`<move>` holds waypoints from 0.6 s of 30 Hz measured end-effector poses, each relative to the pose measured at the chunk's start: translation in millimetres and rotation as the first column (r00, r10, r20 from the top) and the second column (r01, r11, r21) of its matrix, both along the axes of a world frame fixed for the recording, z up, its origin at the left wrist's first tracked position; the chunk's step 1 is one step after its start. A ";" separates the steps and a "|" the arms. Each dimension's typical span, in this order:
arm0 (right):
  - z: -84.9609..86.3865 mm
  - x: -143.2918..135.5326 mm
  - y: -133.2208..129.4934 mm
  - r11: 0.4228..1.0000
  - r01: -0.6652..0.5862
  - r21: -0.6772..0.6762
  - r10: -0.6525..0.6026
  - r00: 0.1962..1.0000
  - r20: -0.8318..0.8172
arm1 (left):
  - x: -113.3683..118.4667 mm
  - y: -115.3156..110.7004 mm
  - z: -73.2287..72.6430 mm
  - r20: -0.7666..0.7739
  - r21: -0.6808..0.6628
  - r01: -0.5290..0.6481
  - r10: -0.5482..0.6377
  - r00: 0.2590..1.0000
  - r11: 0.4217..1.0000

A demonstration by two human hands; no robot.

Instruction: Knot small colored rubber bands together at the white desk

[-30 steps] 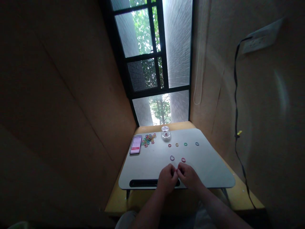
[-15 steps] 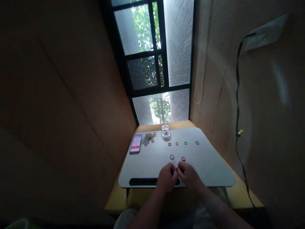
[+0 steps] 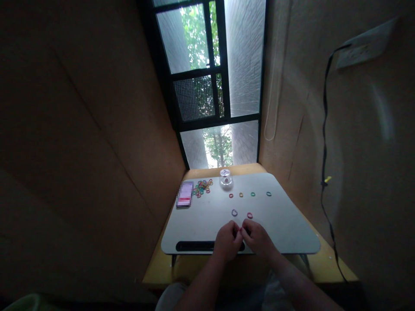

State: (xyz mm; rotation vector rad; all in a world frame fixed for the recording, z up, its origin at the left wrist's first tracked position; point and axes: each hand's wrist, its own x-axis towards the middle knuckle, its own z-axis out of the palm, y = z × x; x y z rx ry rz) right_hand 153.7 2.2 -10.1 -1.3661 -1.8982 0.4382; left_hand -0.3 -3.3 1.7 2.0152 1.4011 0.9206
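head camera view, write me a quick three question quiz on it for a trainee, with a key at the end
1. Multiple choice: how many small bands make up the far row, which begins just in front of the clear jar and runs to the right?
A) two
B) four
C) six
2. True or false: the phone lies to the right of the pile of bands.
3. Fill in: just beyond the hands lie two loose bands, and the one closer to the right hand is ___, while the other is purple.

Key:
1. B
2. False; it lies to the left of the pile
3. pinkish red
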 end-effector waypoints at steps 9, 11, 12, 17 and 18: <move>-1.3 1.3 -1.2 1.000 -0.013 0.026 0.013 1.000 0.006 | 0.8 0.8 0.6 -0.023 0.006 -0.009 0.009 1.000 1.000; 0.3 1.0 -1.6 1.000 -0.007 0.022 0.007 1.000 0.005 | 0.8 0.4 0.7 -0.026 0.008 -0.003 0.004 1.000 1.000; 1.3 0.8 -2.0 1.000 -0.007 0.017 0.007 1.000 0.004 | 0.7 0.0 0.7 -0.027 0.011 -0.001 0.001 1.000 1.000; 6.7 -0.3 -5.5 1.000 -0.013 0.003 0.013 1.000 -0.014 | 0.5 -1.2 0.8 -0.042 0.024 0.005 -0.004 0.999 1.000; 7.3 -0.4 -6.1 1.000 -0.014 0.003 0.014 1.000 -0.015 | 0.6 -1.3 0.8 -0.046 0.027 0.005 -0.004 0.999 1.000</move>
